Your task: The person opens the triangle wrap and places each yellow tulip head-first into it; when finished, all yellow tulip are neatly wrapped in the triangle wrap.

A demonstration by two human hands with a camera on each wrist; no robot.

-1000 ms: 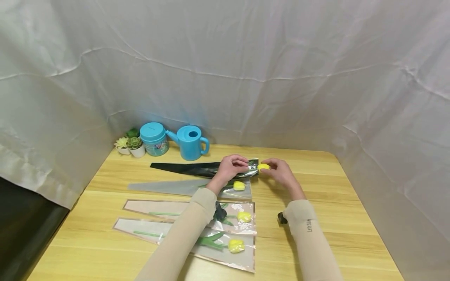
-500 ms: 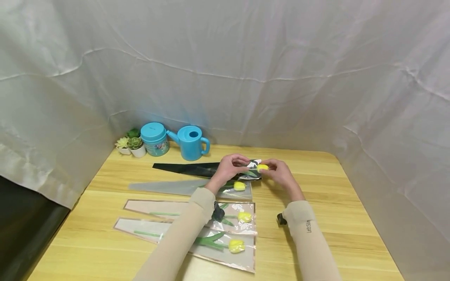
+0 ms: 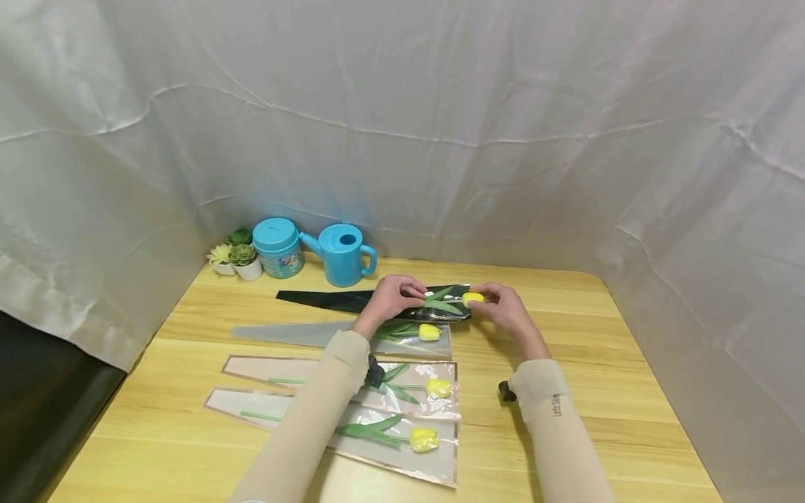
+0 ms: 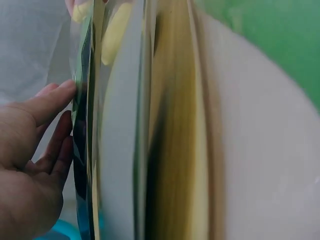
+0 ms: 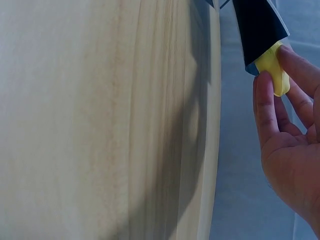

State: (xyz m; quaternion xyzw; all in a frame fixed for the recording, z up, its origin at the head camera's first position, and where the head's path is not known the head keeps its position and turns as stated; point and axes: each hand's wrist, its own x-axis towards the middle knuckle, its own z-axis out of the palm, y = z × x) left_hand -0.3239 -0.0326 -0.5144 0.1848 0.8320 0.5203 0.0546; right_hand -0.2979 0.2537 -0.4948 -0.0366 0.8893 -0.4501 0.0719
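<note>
My right hand [image 3: 504, 309] pinches the yellow head [image 3: 473, 299] of a tulip between thumb and fingers at the wide end of a black flower sleeve [image 3: 333, 300]. Green leaves [image 3: 440, 300] lie in the sleeve's see-through part. My left hand [image 3: 391, 300] is over the middle of that sleeve; in the left wrist view its thumb and fingertips [image 4: 66, 89] touch the sleeve's face, with a gap between them. Just nearer lies a grey sleeve [image 3: 283, 332] with a yellow tulip [image 3: 430, 332] in it. The stem under my left hand is hidden.
Two more sleeves with copper-coloured edges, a pink one [image 3: 251, 366] and a white one [image 3: 434, 471], hold yellow tulips nearer me. At the back left stand a blue watering can [image 3: 342, 258], a blue-lidded jar [image 3: 277, 248] and small potted succulents [image 3: 242, 257]. Pale curtains [image 3: 402, 175] enclose the wooden table [image 3: 597, 391].
My left hand has slid left along the black sleeve, uncovering the green leaves. The black sleeve has shifted slightly right; my right hand keeps hold of the tulip head.
</note>
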